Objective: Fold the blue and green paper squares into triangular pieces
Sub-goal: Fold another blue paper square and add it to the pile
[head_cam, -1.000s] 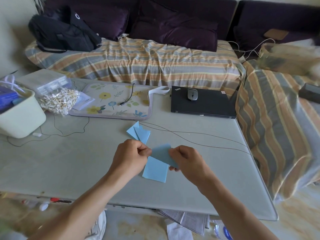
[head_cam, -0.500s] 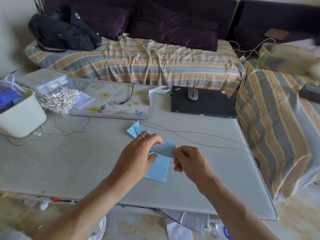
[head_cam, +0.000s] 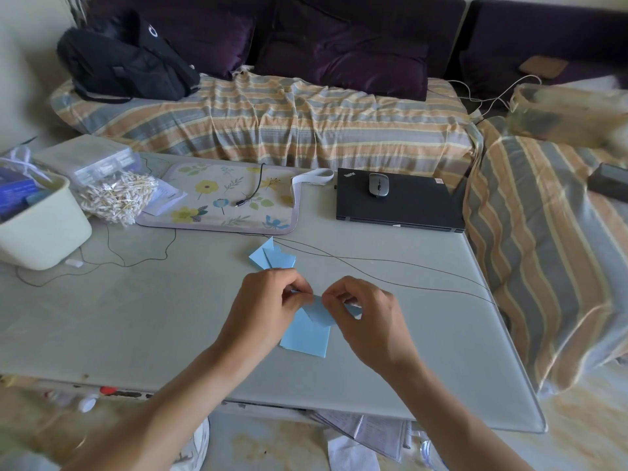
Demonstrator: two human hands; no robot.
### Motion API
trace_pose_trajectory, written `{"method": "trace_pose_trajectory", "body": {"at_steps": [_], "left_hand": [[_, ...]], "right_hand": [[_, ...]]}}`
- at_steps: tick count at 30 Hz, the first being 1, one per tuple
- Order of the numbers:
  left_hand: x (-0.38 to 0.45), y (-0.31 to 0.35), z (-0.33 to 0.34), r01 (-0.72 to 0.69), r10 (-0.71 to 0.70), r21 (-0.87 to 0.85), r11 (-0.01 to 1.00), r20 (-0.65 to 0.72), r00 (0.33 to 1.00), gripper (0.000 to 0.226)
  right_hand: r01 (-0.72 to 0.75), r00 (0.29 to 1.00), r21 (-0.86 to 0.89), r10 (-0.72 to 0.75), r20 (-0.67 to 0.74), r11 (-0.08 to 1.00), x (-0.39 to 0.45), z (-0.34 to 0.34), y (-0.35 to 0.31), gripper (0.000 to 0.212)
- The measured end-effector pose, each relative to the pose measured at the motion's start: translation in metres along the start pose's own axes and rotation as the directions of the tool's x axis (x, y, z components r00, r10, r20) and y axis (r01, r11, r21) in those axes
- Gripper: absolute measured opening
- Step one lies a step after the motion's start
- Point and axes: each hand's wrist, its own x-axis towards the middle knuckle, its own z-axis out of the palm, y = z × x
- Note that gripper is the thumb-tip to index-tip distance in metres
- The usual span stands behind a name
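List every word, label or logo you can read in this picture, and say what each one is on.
"ThinkPad": on the lid corner of the closed black laptop.
White logo on the black backpack: a mark, no readable word.
Print on the paper slip beside the floral mat: too small to read.

We see a light blue paper piece (head_cam: 318,312), partly folded with a slanted crease, lifted just above a flat blue paper square (head_cam: 306,339) on the table. Farther back lie folded blue pieces (head_cam: 272,258), overlapping each other.
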Motion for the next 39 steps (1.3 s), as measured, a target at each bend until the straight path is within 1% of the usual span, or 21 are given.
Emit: {"method": "trace_pose_trajectory", "body": {"at_steps": [2,4,9,12,15,19,24,29,32,34,38,39], "left_hand": [[-0.001,0.002,0.001,0.05,-0.05,-0.019,0.999,0.019,0.999,0.009],[0.0,0.003,0.001,0.096,-0.095,-0.033,0.995,0.009,0.995,0.009],[-0.001,0.003,0.001,0.157,-0.157,-0.022,0.987,-0.012,0.988,0.012],[-0.004,0.005,0.005,0.154,-0.154,-0.01,0.988,-0.001,0.988,0.009],[-0.005,0.005,0.008,0.125,-0.125,0.012,0.992,0.014,0.992,0.011],[-0.006,0.004,0.009,0.11,-0.111,0.041,0.993,0.009,0.994,0.016],[-0.007,0.002,0.011,0.13,-0.129,0.076,0.989,-0.008,0.992,0.018],[-0.005,0.0,0.012,0.132,-0.128,0.09,0.987,-0.049,0.991,0.022],[-0.003,-0.001,0.011,0.137,-0.131,0.098,0.986,-0.072,0.989,0.02],[-0.002,-0.001,0.01,0.111,-0.108,0.096,0.989,-0.044,0.993,0.018],[-0.003,0.0,0.01,0.034,-0.037,0.033,0.999,0.101,0.994,0.007],[-0.003,0.0,0.01,0.026,-0.03,0.037,0.999,0.118,0.993,0.006]], "right_hand": [[0.011,1.0,-0.007,-0.011,-0.002,1.0,0.0,0.0,0.001,0.01],[0.008,1.0,-0.009,-0.008,-0.021,1.0,0.001,-0.001,0.003,0.012],[0.017,1.0,-0.029,-0.018,-0.02,0.999,0.001,0.0,0.006,0.012],[0.076,0.997,-0.036,-0.076,0.0,0.996,-0.002,0.005,0.005,0.01],[0.142,0.99,-0.01,-0.142,-0.003,0.99,-0.004,0.009,0.001,0.009],[0.169,0.986,-0.002,-0.169,-0.011,0.986,-0.007,0.011,0.003,0.009],[0.15,0.989,-0.029,-0.15,-0.005,0.988,-0.007,0.014,0.003,0.01],[0.073,0.996,-0.031,-0.075,-0.04,0.997,-0.005,0.015,0.003,0.012],[0.061,0.996,-0.052,-0.064,-0.058,0.997,-0.002,0.013,0.005,0.014],[0.067,0.996,-0.069,-0.071,-0.058,0.995,-0.001,0.013,0.005,0.015],[0.079,0.996,-0.067,-0.081,-0.024,0.995,-0.004,0.013,0.008,0.014],[0.083,0.996,-0.06,-0.083,-0.01,0.995,-0.004,0.013,0.007,0.013]]}}
